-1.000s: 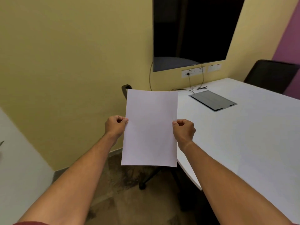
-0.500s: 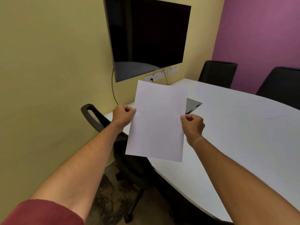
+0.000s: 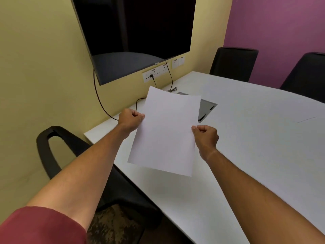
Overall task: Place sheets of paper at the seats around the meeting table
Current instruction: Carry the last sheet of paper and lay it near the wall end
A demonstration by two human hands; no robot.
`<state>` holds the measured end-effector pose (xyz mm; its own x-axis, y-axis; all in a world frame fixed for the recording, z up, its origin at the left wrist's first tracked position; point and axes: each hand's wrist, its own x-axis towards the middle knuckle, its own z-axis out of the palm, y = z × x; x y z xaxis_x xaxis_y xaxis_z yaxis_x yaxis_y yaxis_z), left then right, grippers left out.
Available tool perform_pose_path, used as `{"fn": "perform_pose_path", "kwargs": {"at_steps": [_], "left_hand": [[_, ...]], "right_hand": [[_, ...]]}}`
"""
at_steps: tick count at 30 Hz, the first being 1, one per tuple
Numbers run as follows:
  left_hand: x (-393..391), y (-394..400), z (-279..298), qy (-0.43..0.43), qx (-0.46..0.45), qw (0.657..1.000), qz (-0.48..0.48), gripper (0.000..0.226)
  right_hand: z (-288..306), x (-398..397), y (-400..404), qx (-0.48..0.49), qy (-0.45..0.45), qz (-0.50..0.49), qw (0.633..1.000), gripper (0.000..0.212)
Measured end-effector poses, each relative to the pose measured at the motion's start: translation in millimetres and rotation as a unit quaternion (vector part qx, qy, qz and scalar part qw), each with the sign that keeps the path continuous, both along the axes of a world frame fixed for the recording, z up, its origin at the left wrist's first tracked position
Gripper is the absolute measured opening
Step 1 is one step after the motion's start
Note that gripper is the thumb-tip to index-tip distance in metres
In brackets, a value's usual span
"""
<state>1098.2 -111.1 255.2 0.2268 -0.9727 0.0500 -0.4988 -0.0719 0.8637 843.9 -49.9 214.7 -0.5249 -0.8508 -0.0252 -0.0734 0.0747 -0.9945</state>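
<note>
Yellow and purple walls enclose a small meeting room, where a long white meeting table [image 3: 246, 138] runs along the yellow wall beneath a dark wall-mounted flat screen [image 3: 135, 32]. A person holds a blank white sheet of paper [image 3: 167, 132] in the air above the table's near corner, tilted slightly clockwise. The left hand [image 3: 130, 120] pinches the sheet's left edge, thumb on top and fingers curled beneath; the right hand [image 3: 205, 136] pinches the right edge the same way. Just beyond the right fingers, partly hidden by the sheet, a grey rectangular cable hatch [image 3: 207, 108] is set flush in the tabletop. Past the left fingers, black cables [image 3: 154, 81] run to a row of white wall sockets [image 3: 154, 73]. Below the left forearm stands a black office chair with a looped armrest [image 3: 45, 147]; two more black chairs [image 3: 232, 64] stand at the far side against the purple wall.
</note>
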Motion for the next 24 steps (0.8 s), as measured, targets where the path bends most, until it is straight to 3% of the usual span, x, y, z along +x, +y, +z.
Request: {"fn": "perform_pose_path", "kwargs": {"at_steps": [11, 24], "left_hand": [[24.7, -118.7, -80.6, -0.089, 0.114, 0.99, 0.009, 0.023], [78.4, -215.5, -210.2, -0.149, 0.204, 0.967, -0.035, 0.021]], "right_hand": [[-98.2, 23.8, -92.3, 0.146, -0.076, 0.057, 0.985, 0.02], [-206.4, 86.2, -146.5, 0.289, -0.158, 0.048, 0.943, 0.007]]}}
